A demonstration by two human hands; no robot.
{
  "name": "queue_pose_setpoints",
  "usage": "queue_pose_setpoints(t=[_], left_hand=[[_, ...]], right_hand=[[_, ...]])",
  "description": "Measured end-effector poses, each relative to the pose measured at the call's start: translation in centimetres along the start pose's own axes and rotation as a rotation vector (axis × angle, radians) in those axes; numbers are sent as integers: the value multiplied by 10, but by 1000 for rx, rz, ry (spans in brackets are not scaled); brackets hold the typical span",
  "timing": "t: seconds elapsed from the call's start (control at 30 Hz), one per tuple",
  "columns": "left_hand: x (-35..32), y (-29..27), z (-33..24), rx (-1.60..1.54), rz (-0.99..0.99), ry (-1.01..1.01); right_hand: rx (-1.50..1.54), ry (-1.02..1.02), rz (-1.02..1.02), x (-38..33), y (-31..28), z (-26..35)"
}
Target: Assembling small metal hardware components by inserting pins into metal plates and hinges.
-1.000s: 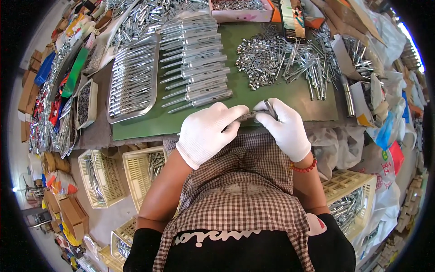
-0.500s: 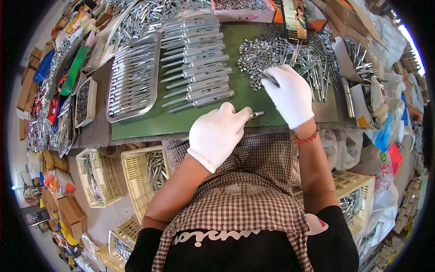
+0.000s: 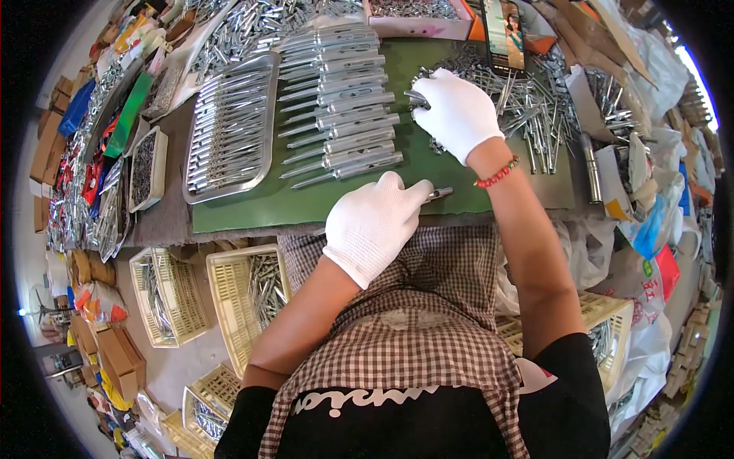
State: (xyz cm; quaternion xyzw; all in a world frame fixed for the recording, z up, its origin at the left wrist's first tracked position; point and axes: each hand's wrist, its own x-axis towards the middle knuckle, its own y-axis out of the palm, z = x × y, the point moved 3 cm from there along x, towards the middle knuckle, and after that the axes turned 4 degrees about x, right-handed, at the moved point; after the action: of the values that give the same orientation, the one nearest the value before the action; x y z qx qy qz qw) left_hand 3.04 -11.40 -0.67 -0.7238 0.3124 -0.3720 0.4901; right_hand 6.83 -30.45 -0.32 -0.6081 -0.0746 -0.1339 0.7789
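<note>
My left hand (image 3: 375, 226), in a white knit glove, is closed around a slim metal rod near the table's front edge. The rod's collared end (image 3: 439, 193) pokes out past my thumb and finger. Gloved as well, my right hand (image 3: 457, 111) is over the pile of small metal parts, fingers closed on a short grey metal piece (image 3: 417, 98), mostly hidden by the glove. To the left lies a stack of metal tubes with pointed rods (image 3: 359, 130). Loose long metal pins (image 3: 547, 126) spread right of my right hand.
A metal tray (image 3: 269, 130) of rods lies on the green mat (image 3: 229, 220). A phone (image 3: 505, 38) stands at the back beside a pink box (image 3: 420, 27) of small parts. A white tub (image 3: 158, 168) sits at left. Plastic crates (image 3: 222, 287) stand below the table.
My right hand has moved left and away from me over the pile of small parts, the grey metal piece still in its fingers. My left hand has barely moved.
</note>
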Motion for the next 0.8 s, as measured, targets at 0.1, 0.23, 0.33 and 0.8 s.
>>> queue_pose_setpoints(t=[0.1, 0.23, 0.33, 0.8], left_hand=[[2, 1, -1, 14, 15, -5], [2, 1, -1, 4, 32, -16], [0, 0, 1, -35, 24, -20], [-2, 3, -7, 16, 11, -35]], right_hand=[[-13, -12, 18, 5, 2, -3], [50, -17, -98, -9, -9, -1], [234, 23, 11, -47, -32, 8], [500, 176, -63, -108, -26, 3]])
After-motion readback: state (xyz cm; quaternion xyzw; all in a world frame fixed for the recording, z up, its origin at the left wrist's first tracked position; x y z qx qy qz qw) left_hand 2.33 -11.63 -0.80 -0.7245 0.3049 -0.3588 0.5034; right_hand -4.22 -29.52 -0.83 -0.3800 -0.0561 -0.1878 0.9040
